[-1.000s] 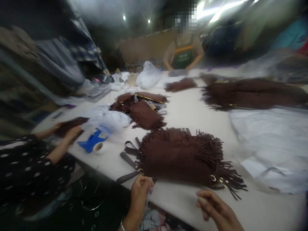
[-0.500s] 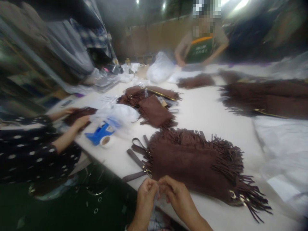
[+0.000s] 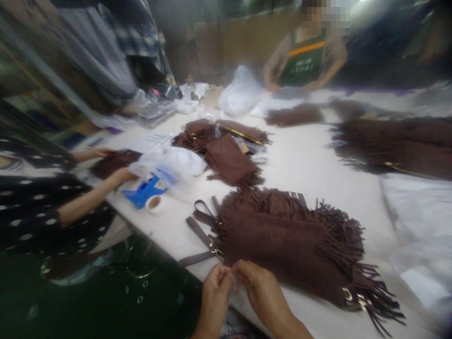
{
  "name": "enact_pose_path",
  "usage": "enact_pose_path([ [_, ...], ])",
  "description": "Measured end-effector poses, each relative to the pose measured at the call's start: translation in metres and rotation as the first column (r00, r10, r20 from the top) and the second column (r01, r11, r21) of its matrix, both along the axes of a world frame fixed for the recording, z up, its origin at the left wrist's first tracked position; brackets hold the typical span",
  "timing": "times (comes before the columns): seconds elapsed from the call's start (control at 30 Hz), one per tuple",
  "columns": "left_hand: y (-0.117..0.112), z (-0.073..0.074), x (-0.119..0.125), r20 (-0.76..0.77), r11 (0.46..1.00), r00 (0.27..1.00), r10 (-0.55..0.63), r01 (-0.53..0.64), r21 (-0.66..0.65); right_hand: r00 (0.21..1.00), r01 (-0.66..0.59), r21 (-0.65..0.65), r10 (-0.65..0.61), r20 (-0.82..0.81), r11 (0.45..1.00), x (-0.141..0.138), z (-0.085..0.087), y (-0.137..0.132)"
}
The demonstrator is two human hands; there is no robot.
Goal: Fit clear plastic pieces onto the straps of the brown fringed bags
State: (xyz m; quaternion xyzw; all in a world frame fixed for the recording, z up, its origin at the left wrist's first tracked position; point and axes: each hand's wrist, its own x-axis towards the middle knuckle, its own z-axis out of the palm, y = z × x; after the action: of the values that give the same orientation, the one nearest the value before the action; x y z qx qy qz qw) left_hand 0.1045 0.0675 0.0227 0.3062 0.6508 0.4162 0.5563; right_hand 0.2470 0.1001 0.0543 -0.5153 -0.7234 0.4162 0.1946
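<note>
At the table's near edge, my left hand (image 3: 216, 294) and my right hand (image 3: 263, 292) meet with fingertips pinched together. Something small and partly see-through seems to be between them, too blurred to name. Just beyond them lies a stack of brown fringed bags (image 3: 275, 245), with wrist straps (image 3: 199, 230) and gold clasps at the left end. More gold rings (image 3: 348, 294) show at its right end. My right hand is close to the front side of this stack; whether it touches cannot be made out.
Smaller brown bags (image 3: 231, 160) lie mid-table, and more fringed bags (image 3: 416, 141) at right. A blue tape dispenser (image 3: 146, 190) and tape roll (image 3: 154, 204) sit left, near a co-worker in a dotted sleeve (image 3: 38, 207) handling a brown piece. Another person (image 3: 305, 59) stands across the table.
The view has shifted slightly. My hands stay pinched together in nearly the same place. The dotted-sleeved co-worker's arm has moved a little left.
</note>
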Motion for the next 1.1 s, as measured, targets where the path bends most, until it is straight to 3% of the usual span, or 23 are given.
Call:
enact_pose_path([
  [0.27,-0.001,-0.004,0.002,0.099,0.999,0.994,0.043,-0.041,-0.025,0.974,-0.044,0.032,0.036,0.225,0.999,-0.004,0.006,0.001],
  [0.6,0.004,-0.004,0.008,0.127,0.994,0.986,0.106,-0.102,-0.038,0.889,-0.127,0.019,0.105,0.446,0.992,-0.012,0.026,0.009],
  [0.77,0.005,-0.001,0.012,0.116,0.987,0.981,0.155,-0.148,-0.066,0.921,-0.099,0.022,0.083,0.381,0.995,-0.011,0.019,0.006],
  [0.93,-0.001,0.001,0.015,0.182,0.968,0.955,0.233,-0.209,-0.142,0.966,0.032,0.024,-0.037,0.257,0.999,-0.010,-0.001,-0.005],
  [1.1,-0.009,-0.002,0.016,0.229,0.950,0.929,0.292,-0.255,-0.179,0.961,0.158,0.003,-0.154,0.229,0.987,-0.011,-0.011,-0.014],
])
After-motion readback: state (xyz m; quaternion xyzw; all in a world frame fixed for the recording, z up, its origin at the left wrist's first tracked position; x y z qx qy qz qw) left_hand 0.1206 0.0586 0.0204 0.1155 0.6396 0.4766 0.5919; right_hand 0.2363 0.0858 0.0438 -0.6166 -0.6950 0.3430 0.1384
